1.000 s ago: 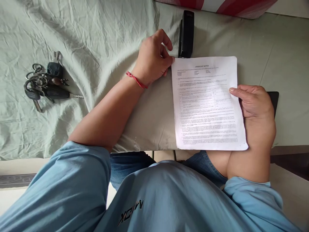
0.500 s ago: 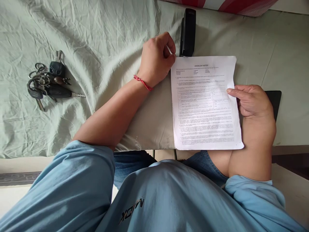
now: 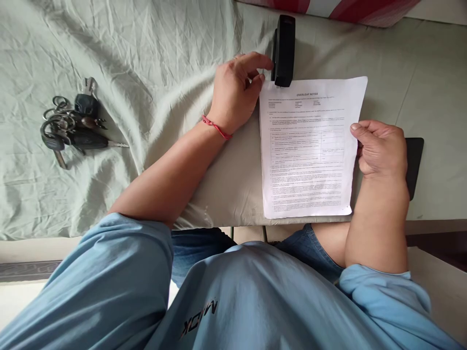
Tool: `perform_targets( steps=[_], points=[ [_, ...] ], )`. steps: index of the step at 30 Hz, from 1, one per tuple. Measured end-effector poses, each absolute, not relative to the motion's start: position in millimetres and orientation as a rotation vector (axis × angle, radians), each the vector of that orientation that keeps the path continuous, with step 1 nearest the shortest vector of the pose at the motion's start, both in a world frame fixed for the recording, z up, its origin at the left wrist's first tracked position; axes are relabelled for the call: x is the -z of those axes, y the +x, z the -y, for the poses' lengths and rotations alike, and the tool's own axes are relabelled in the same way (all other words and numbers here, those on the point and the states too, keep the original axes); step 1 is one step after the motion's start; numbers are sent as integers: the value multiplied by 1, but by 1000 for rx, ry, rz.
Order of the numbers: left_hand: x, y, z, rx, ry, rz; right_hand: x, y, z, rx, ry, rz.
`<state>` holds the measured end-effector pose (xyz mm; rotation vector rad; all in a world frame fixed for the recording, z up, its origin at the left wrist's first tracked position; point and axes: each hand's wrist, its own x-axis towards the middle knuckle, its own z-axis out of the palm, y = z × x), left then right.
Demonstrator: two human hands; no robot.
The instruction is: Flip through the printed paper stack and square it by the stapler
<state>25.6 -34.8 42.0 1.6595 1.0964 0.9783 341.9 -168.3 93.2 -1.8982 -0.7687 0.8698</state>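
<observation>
A printed paper [image 3: 308,155] headed "OVERLEAF NOTES" is in front of me, its left edge looking like more than one sheet. My right hand [image 3: 381,148] pinches its right edge, thumb on top and fingers beneath. At the top left corner, my left hand [image 3: 239,87] has its thumb against the paper with the other fingers curled. Its index finger reaches out to the side of a black stapler [image 3: 285,51]. The stapler's front end overlaps the paper's top edge near that corner; whether the paper lies between the jaws cannot be seen clearly.
A bunch of keys [image 3: 75,124] lies on the left of the cloth-covered table [image 3: 175,43]. Behind my right hand is a flat dark object [image 3: 415,165], partly hidden. A red and white object [image 3: 350,9] stands at the far edge.
The paper has shifted up and tilted slightly, its top edge now under the stapler's front end. My right hand moved up and left with it. My left index finger has stretched towards the stapler.
</observation>
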Motion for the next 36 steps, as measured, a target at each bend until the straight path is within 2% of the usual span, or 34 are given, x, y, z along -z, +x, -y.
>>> perform_targets(
  steps=[3, 6, 17, 23, 28, 31, 36],
  points=[
    [-38, 31, 36, -1185, 1698, -1096, -91, 343, 169, -860, -1907, 735],
    [-36, 34, 35, -1243, 1823, -1082, -91, 344, 168, -845, -1919, 708],
    [-25, 33, 29, -1151, 1917, -994, -94, 338, 166, -856, -1942, 606],
    [-35, 28, 31, -831, 2038, -1127, -93, 341, 168, -861, -1917, 659],
    [-44, 27, 39, -758, 2079, -1152, -91, 345, 170, -864, -1952, 796],
    [-46, 23, 41, -814, 1974, -1052, -95, 341, 172, -896, -1922, 854],
    [-50, 16, 38, -1044, 1674, -961, -114, 328, 178, -1129, -1818, 907]
  ],
)
